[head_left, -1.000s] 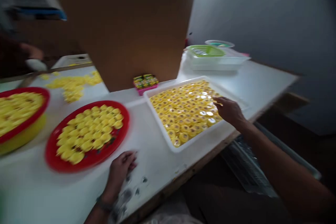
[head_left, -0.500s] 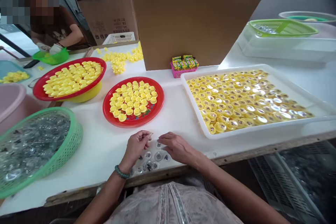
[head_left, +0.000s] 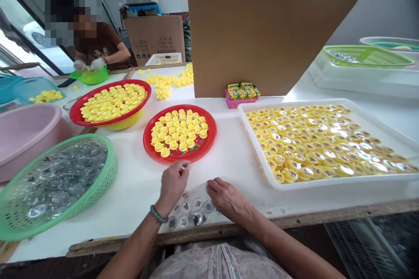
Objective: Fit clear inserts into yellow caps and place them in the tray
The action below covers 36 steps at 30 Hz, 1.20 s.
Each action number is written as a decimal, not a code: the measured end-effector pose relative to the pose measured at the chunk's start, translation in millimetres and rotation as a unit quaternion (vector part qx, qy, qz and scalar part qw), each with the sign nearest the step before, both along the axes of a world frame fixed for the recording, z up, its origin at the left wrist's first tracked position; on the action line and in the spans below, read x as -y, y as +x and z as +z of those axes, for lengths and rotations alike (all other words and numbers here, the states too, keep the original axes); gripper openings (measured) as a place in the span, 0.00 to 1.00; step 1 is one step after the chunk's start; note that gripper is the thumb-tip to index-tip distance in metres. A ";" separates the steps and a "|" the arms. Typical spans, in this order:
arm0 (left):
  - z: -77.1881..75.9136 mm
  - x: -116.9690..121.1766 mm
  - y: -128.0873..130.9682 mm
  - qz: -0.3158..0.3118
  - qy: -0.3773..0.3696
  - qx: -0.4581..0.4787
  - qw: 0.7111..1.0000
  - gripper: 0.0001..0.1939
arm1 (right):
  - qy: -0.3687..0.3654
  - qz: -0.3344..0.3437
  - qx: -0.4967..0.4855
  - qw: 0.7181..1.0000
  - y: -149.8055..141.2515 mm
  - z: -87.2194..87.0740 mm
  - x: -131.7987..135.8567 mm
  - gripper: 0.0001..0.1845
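Note:
My left hand is raised just off the white table, fingers pinched on a small thing I cannot make out, close to the near rim of a red plate of yellow caps. My right hand rests palm down on the table with fingers curled beside a cluster of small clear round pieces near the front edge. To the right lies a white tray packed with yellow caps topped by shiny inserts.
A green basket of clear pieces stands at left, next to a pink basin. A second red plate of caps sits on a yellow bowl. A cardboard panel stands behind. A person in gloves works at the far left.
My right hand came back from the white tray to the clear pieces at the front edge. My left hand lifted toward the red plate. The camera swung left.

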<state>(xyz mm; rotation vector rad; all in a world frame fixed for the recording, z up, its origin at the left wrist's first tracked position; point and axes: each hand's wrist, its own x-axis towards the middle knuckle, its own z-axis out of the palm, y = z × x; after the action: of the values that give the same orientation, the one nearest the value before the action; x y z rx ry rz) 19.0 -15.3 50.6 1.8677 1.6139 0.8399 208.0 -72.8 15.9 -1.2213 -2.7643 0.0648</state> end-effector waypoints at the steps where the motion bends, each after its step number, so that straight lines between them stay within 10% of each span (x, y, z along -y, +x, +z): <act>1: 5.8 -11.8 -4.5 0.011 0.048 -0.049 0.998 0.12 | -0.001 -0.010 -0.006 1.000 -1.2 -0.4 0.2 0.06; 8: 13.7 -84.1 -7.0 -0.054 0.090 -0.327 0.939 0.09 | -0.097 -0.137 -0.203 0.965 5.9 -4.1 -4.3 0.13; 19: -7.3 -85.9 -1.6 -0.049 0.054 -0.364 0.928 0.10 | -0.326 -0.323 -0.515 0.724 26.2 -11.3 -14.3 0.07; 28: 9.1 -49.8 -0.3 -0.025 0.134 -0.253 0.958 0.12 | -0.223 -0.309 -0.453 0.806 40.1 -8.0 -11.1 0.05; 36: -18.6 -7.5 29.5 -0.308 0.060 -0.070 0.947 0.09 | -0.215 -0.247 -0.401 0.856 50.4 9.7 -11.3 0.05</act>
<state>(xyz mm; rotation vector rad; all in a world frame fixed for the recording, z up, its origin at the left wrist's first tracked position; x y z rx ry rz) 48.5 -7.8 32.1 2.3694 0.9535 0.5404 258.3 -61.5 25.6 -1.4984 -1.7043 0.9438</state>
